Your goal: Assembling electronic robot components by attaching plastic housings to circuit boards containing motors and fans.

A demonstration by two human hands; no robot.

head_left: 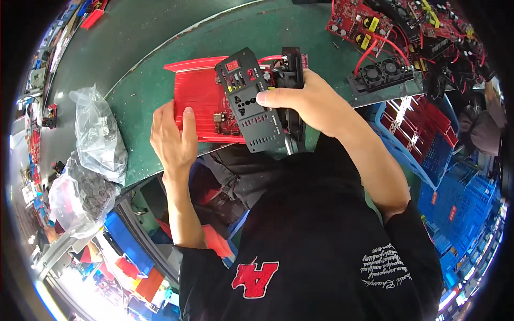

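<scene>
My right hand (316, 104) is closed in a pinch; its thumb presses the face of a black socket panel (250, 100) at that panel's right edge, while the fingers reach round a black fan end plate (292, 69) and are mostly hidden from me; I cannot tell how hard they squeeze. My left hand (174, 138) has its thumb set apart from its fingers, a moderate gap between them; the fingers lie along the left edge of a red finned metal housing (198, 101), the thumb over its near left corner; I cannot tell whether it bears down or only touches. The housing lies by the near edge of the green work surface (147, 80), with a red circuit board (222, 122) showing at its right part; the socket panel leans across that end, its red rocker switch (233, 65) up toward the far edge. A clear plastic bag (99, 136) lies at the surface's left edge; toward the far right corner sits a board with yellow-wrapped transformers (350, 24); nearer, by the right part of the near edge, is a twin-fan plate (383, 75) with red wires.
</scene>
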